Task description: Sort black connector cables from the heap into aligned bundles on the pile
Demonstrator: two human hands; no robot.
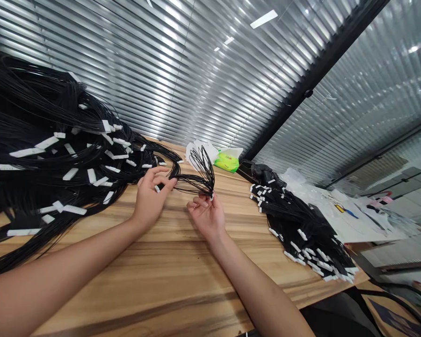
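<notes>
A looped bundle of thin black cables [192, 179] stretches between my two hands above the wooden table. My left hand [152, 191] pinches its left end between thumb and fingers, with a small white piece showing under the thumb. At the other end, my right hand [207, 213], palm up, grips the bundle where a small white end piece shows at the fingertips. Loops fan upward from the right hand. Close to the left hand lies a large heap of black cables [101, 145] with white connectors or tags.
A second pile of black cables with white ends [301, 229] lies on the table's right side. Behind are a green packet [227, 161] and white paper or plastic [198, 152]. Blinds [154, 70] stand along the back. A white table [354, 224] holds tools and clear bags.
</notes>
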